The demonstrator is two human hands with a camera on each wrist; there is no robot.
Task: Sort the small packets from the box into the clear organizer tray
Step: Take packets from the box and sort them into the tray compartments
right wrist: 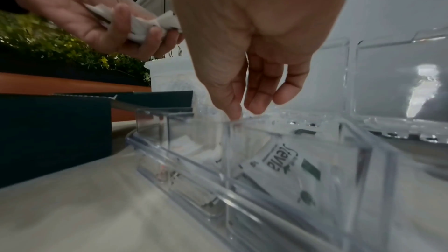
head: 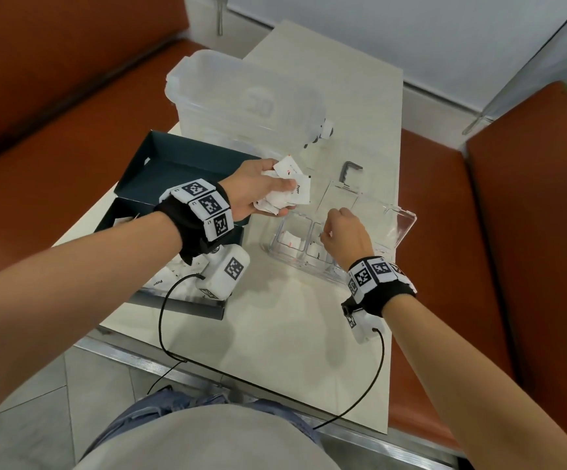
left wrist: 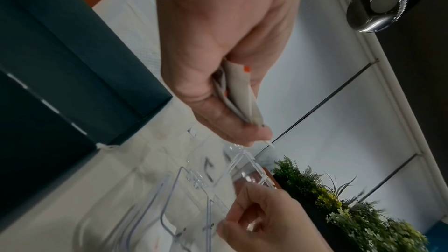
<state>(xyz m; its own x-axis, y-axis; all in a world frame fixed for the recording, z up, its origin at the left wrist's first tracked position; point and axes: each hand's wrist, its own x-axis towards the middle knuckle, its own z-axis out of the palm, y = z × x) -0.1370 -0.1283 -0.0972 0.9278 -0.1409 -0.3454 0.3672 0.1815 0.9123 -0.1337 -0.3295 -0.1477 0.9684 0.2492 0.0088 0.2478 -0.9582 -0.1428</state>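
My left hand (head: 258, 195) grips a crumpled bunch of small white packets (head: 285, 189) above the table, just left of the clear organizer tray (head: 277, 247); the same packets (left wrist: 240, 91) show pinched in my palm in the left wrist view. Over the tray's middle compartments hangs my right hand (head: 343, 232), and its fingers (right wrist: 257, 102) point down, relaxed and holding nothing, close above a divider. The tray holds several packets, among them a white one (head: 290, 240) and a green-printed one (right wrist: 278, 166). The tray's lid (head: 387, 218) stands open at the back. More packets lie in the dark box (head: 173, 283) under my left wrist.
The box's dark teal lid (head: 187, 161) lies open behind my left hand. A large translucent plastic container (head: 241, 96) stands at the back of the table. A small black angled piece (head: 350, 169) lies behind the tray. Orange benches flank the table on both sides.
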